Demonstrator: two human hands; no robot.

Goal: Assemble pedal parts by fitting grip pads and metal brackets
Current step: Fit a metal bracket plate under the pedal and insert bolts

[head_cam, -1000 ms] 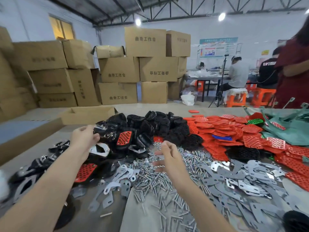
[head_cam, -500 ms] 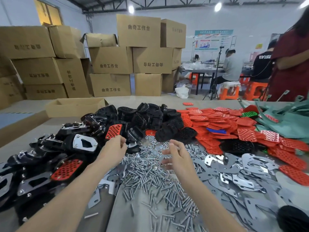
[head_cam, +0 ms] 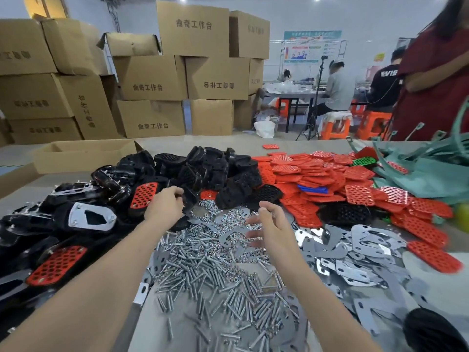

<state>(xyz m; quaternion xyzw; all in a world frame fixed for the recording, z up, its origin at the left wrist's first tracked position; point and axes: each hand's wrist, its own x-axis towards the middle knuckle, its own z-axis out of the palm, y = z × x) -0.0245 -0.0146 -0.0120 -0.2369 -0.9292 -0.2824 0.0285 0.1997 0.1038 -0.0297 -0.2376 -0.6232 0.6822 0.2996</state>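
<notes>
Black plastic pedal shell (head_cam: 189,197) sits at the curled fingertips of your left hand (head_cam: 165,205); whether it is gripped, cannot tell. Stiff, light, glossy: take its rim. Right hand (head_cam: 273,224) hangs loose-fingered, blurred, over nuts (head_cam: 223,216); thin steel brackets (head_cam: 365,240) just to its right look slippery, so pinch an edge.

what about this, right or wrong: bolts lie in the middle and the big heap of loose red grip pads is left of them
Wrong on the side: the head view shows the big heap of loose red grip pads right of the bolts, not left. The bolts lie in the middle.
</notes>
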